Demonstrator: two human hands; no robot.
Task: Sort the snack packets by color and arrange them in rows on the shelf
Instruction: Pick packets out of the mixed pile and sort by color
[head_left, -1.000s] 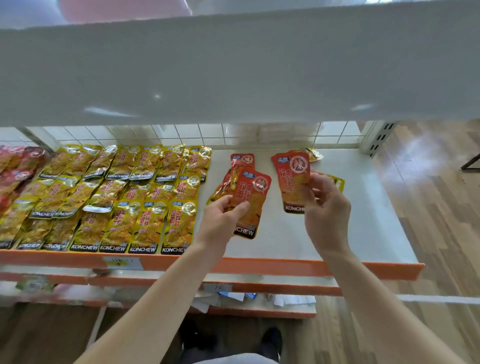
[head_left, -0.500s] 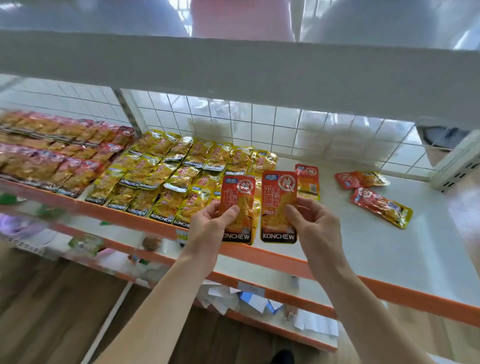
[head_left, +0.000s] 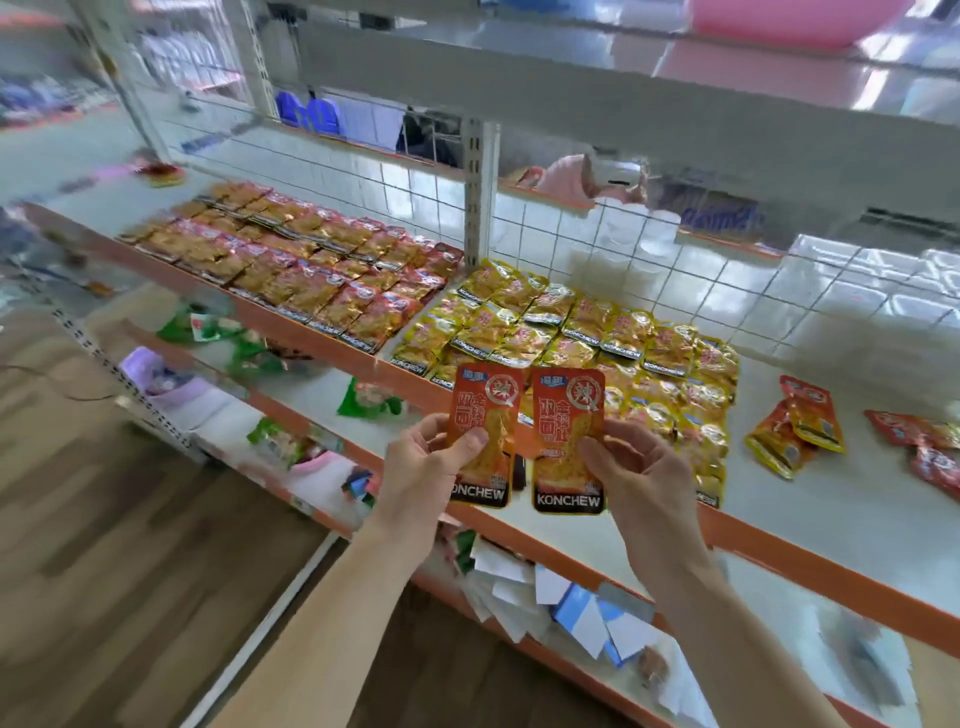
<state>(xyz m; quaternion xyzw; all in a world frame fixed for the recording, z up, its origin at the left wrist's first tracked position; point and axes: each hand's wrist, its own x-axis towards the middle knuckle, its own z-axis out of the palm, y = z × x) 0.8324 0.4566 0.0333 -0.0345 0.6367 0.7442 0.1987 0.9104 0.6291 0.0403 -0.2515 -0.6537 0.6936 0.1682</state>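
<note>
- Two red packets are held upright side by side, faces to the camera, over the shelf's front edge. The left packet (head_left: 483, 400) and the right packet (head_left: 569, 415) nearly touch along their inner edges.
- The left hand (head_left: 415, 473) pinches the left packet at its lower left, thumb across the front and fingers curled behind.
- The right hand (head_left: 649, 483) pinches the right packet at its lower right, thumb on the front and fingers behind.
- From 12 to 1 o'clock of the pair, yellow rows (head_left: 597, 332) lie flat on the shelf (head_left: 831, 514), overlapping like tiles; the held packets cover part of the nearest row.
- At 10 o'clock, past an upright post (head_left: 480, 192), red rows (head_left: 301, 270) lie tiled the same way in the next bay.
- At 3 o'clock, loose packets (head_left: 802, 421) lie unsorted on bare white shelf near the yellow rows — two overlapping, more at the frame's right edge.
- A wire grid (head_left: 727, 280) backs the shelf at 12 o'clock.
- At 6 o'clock a lower shelf (head_left: 769, 608) holds papers (head_left: 498, 566); green packets (head_left: 366, 402) lie on it at 9 o'clock.
- Wood floor (head_left: 130, 519) fills 7 to 8 o'clock.
</note>
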